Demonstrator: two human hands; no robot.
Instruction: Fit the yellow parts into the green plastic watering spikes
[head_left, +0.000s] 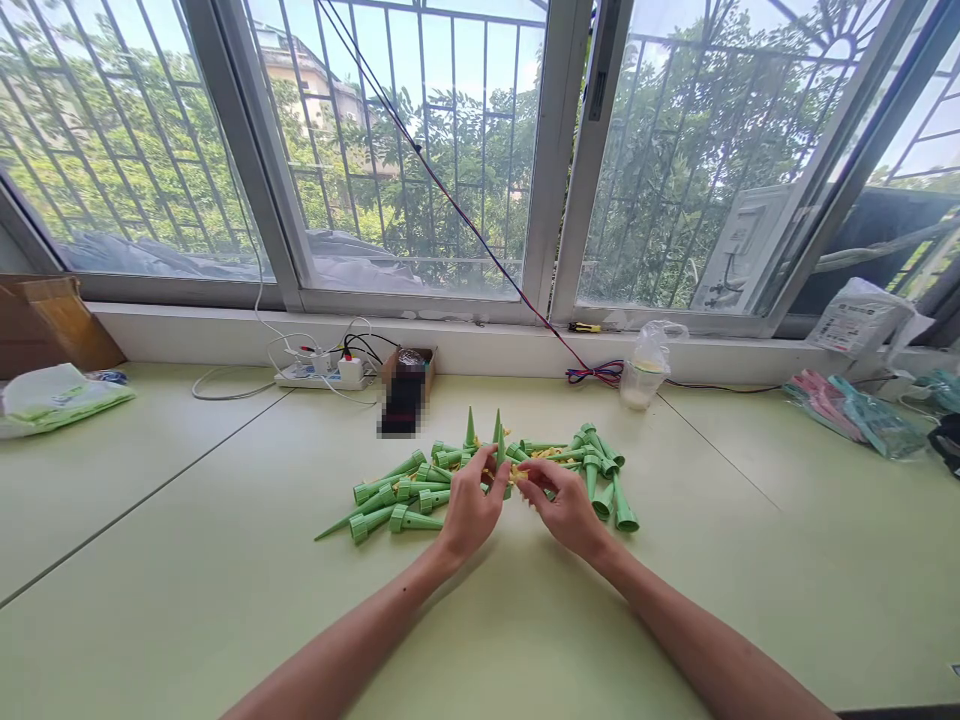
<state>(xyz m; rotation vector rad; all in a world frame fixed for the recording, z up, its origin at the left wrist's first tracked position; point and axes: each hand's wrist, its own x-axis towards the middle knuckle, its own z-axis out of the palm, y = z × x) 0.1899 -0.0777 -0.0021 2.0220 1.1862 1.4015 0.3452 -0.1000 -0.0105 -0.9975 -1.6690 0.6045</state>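
The fingers of my left hand (474, 505) clamped a green tapered plastic spike (501, 450) upright over the worktop (225, 570), toward its far edge, prob. light, stiff & slick, best gripped low, w/ my right hand (564, 508) pinching a small yellow plastic bit (518, 476).

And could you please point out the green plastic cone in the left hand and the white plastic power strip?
Green plastic cone (501, 450), head view: on its tapering side.
White plastic power strip (324, 380), head view: on its long body.

Cones (424, 489) of smooth plastic
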